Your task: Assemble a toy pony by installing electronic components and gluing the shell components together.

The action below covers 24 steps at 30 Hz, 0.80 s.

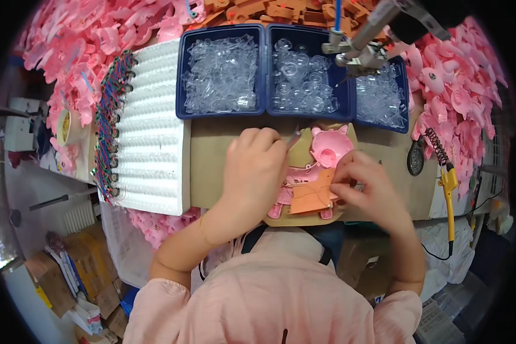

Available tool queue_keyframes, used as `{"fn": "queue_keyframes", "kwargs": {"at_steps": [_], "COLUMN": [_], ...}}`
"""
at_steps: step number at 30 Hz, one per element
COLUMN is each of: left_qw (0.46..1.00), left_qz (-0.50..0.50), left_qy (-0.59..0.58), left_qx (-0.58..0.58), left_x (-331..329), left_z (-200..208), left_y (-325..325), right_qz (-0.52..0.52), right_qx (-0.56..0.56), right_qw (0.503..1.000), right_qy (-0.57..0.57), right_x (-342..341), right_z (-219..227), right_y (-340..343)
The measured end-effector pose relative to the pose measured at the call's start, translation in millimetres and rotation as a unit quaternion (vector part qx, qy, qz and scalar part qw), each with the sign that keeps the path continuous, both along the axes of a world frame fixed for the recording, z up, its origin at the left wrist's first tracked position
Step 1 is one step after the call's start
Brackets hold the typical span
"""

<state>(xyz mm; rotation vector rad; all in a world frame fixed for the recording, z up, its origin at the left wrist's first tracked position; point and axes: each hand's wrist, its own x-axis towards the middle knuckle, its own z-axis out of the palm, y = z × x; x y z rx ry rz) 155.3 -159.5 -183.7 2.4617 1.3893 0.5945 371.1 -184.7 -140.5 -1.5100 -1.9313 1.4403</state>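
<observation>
A pink animal-shaped plastic toy shell (331,146) with a round head and small ears lies open on a tan pad (350,135) in front of me. Across its body sits an orange plastic part (312,194), with thin wires running around it. My left hand (252,166) is closed at the shell's left side, its fingertips hidden behind the hand; a thin greyish piece shows beside its knuckles. At the orange part's right edge, my right hand (366,184) pinches with thumb and fingers. What lies between those fingertips is too small to tell.
Blue bins (265,71) of clear plastic pieces stand behind the pad. To the left lies a white ridged tray (155,126) with bundled wires (112,132). A yellow soldering iron (450,189) hangs by a coil at right. Pink parts (464,86) pile up; a metal fixture (364,51) overhangs.
</observation>
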Motion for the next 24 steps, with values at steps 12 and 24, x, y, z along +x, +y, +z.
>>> {"fn": "queue_keyframes", "kwargs": {"at_steps": [12, 24], "left_qw": [0.982, 0.973], "left_qz": [-0.059, -0.013], "left_qy": [-0.178, -0.186], "left_qx": [0.002, -0.136], "left_x": [-3, 3], "left_z": [3, -1], "left_y": [-17, -2], "right_qz": [-0.23, -0.042], "right_qx": [-0.06, 0.126], "right_qw": [0.947, 0.963], "right_qy": [0.217, 0.236], "right_x": [-18, -1], "right_z": [-19, -17], "right_y": [-11, -26]}}
